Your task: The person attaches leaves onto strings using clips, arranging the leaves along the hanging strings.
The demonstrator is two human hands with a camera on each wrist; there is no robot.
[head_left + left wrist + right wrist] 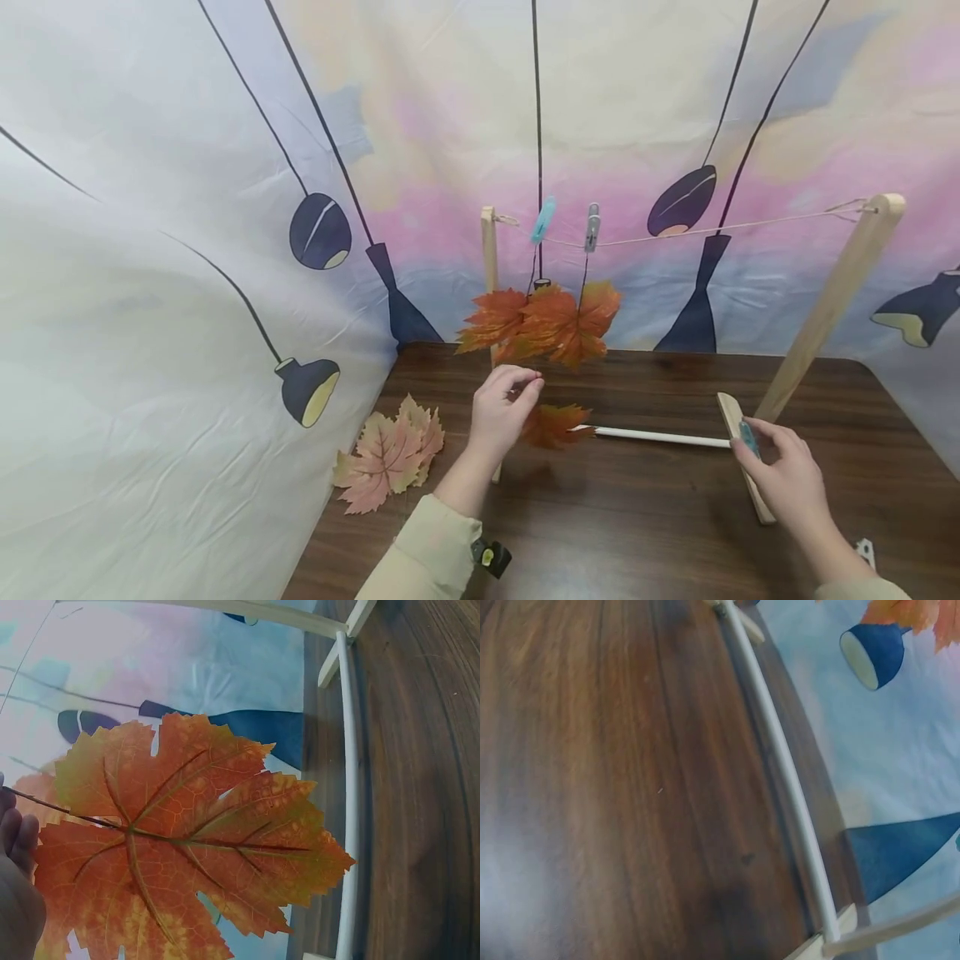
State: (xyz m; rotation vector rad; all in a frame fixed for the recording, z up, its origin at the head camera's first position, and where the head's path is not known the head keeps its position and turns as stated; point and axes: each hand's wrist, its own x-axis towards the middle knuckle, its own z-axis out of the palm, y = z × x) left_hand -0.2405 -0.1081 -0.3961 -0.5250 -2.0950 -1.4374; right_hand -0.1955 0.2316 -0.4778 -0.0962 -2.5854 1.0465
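My left hand [501,410] pinches the thin stem of an orange maple leaf [558,425]. In the left wrist view, this leaf [187,840] spreads out from the fingertips of the hand [19,877]. A blue clothespin [748,437] is between the thumb and fingers of my right hand [787,475], beside the rack's right foot. Above, orange leaves [573,321] hang by their stems from a string [675,234], clipped by a teal clothespin [543,220] and a grey clothespin [592,227]. The right wrist view shows neither hand.
A wooden post [832,308] and a thinner-looking left post [490,250] carry the string. A white rod [660,437] runs low between them. Pale pink leaves [386,458] lie at the table's left edge. Another grey clothespin [866,552] lies near my right forearm.
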